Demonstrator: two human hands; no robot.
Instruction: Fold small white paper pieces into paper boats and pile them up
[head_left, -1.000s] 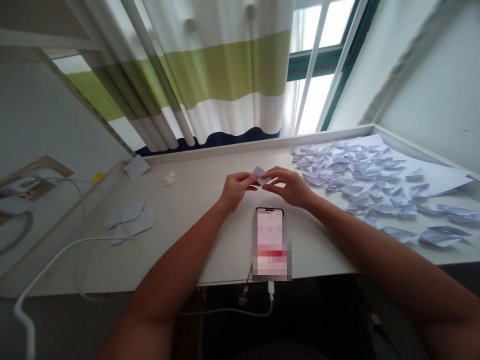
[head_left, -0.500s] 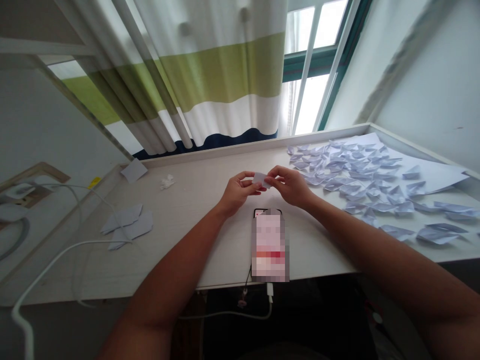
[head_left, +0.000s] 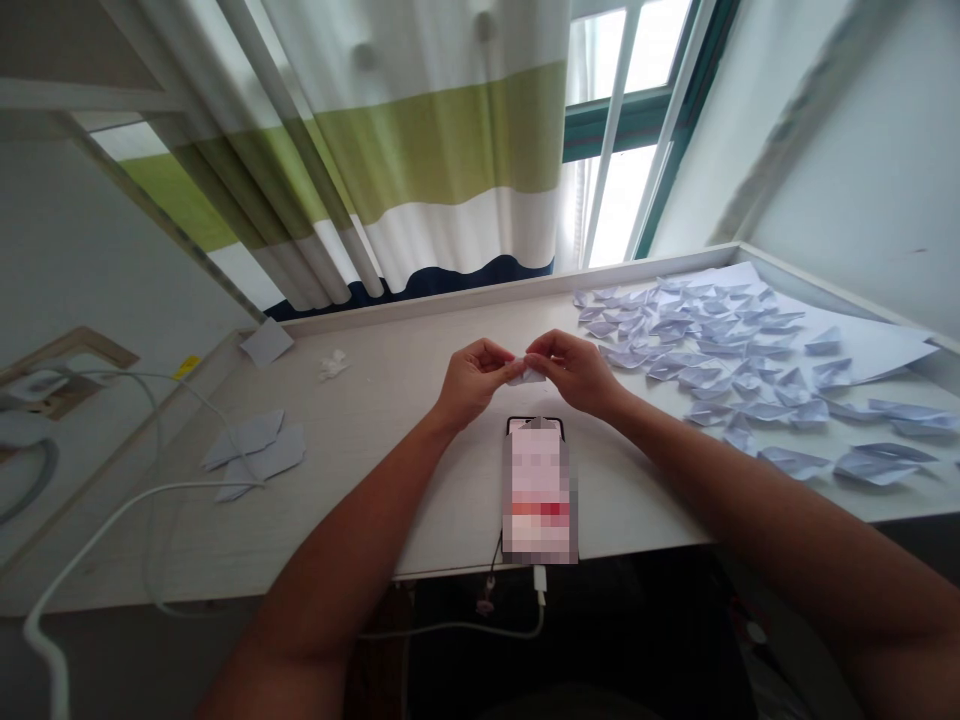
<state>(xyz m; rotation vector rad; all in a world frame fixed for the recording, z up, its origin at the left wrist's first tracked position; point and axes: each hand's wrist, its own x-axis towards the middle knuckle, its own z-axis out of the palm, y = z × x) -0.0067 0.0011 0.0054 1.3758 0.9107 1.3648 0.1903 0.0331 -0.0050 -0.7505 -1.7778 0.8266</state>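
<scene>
Above the middle of the pale desk (head_left: 390, 440), my left hand (head_left: 474, 382) and my right hand (head_left: 574, 368) pinch a small folded piece of white paper (head_left: 525, 375) between their fingertips. Both hands are closed on it, thumbs on top, and most of the paper is hidden by the fingers. A phone (head_left: 538, 490) lies flat on the desk just below the hands, with a cable plugged into its near end.
Several small folded paper boats (head_left: 712, 360) cover the right side of the desk, on and beside a large white sheet (head_left: 877, 345). Flat paper pieces (head_left: 259, 450) and a white cable (head_left: 112, 520) lie at the left. A striped curtain (head_left: 420, 150) and window stand behind.
The hands have drawn closer together and lower, folding the paper smaller; less of it shows now. The view has shifted slightly.
</scene>
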